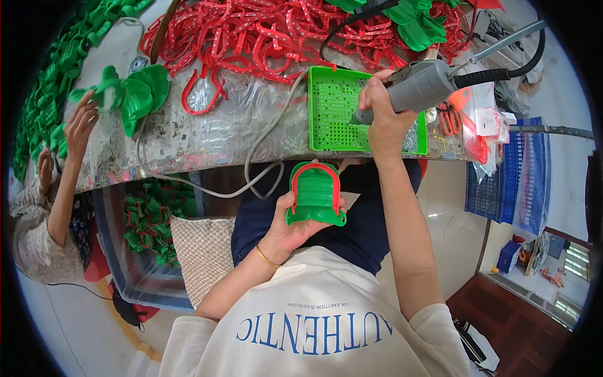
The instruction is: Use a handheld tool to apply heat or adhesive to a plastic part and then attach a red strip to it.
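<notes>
My left hand [286,231] is closed round a curved green plastic part [315,195], held over my lap. A red U-shaped strip [337,187] lies along the edge of that part. My right hand [384,120] grips a grey electric screwdriver [422,87] fed by a black cord. Its tip points down to the left, over a bright green perforated tray [310,116]. Small metal screws [410,139] lie in the tray, partly hidden behind my right hand and wrist.
Red U-shaped strips [251,38] heap across the table's back, with green parts [56,81] piled at left. A co-worker's hand [78,122] is beside some green parts. A grey cable [267,135] crosses the table edge. Below stands a bin [119,264] of green-and-red pieces.
</notes>
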A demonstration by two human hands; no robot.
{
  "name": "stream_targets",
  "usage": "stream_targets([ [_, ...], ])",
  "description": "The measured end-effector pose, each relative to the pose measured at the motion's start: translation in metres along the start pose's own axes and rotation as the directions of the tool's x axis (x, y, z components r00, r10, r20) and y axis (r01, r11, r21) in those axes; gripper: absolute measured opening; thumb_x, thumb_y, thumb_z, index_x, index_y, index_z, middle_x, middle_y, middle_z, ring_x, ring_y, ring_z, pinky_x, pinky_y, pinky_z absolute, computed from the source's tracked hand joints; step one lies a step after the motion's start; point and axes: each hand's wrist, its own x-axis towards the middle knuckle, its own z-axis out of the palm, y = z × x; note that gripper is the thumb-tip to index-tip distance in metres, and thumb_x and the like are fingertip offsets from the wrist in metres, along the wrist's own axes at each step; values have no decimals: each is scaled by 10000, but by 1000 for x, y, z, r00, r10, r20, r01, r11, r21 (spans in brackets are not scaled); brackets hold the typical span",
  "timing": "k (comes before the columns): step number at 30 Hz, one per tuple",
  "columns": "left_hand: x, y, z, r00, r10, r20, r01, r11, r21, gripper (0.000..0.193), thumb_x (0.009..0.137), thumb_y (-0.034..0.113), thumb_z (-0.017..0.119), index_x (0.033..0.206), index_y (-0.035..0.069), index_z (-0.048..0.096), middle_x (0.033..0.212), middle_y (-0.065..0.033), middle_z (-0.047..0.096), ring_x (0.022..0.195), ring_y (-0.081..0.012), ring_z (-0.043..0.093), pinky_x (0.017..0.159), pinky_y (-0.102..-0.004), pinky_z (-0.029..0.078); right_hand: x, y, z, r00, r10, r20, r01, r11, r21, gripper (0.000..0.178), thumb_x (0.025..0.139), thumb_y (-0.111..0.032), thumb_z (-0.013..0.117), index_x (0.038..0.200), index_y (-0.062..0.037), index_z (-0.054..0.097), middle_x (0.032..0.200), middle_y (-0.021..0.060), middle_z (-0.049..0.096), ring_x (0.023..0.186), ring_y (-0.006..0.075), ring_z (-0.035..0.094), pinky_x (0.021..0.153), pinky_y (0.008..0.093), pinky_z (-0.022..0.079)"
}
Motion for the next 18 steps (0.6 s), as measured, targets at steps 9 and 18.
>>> stream_targets([
  [9,0,2,1,1000,8,14,-8,1000,-16,795,748,426,706,1382,107,348,1236,-177,505,1126,-339,519,990,-473,427,0,2,1,1000,13,15,-13,1000,-11,84,855,13,572,921,5,522,625,14,479,521,102,457,514,262,405],
  [18,0,2,3,998,63,-7,-63,998,12,774,759,405,694,1392,134,341,1243,-184,498,1134,-347,520,984,-478,433,0,-4,2,1000,-27,-6,26,999,-20,102,855,13,571,948,18,532,633,21,469,535,108,455,517,266,399],
])
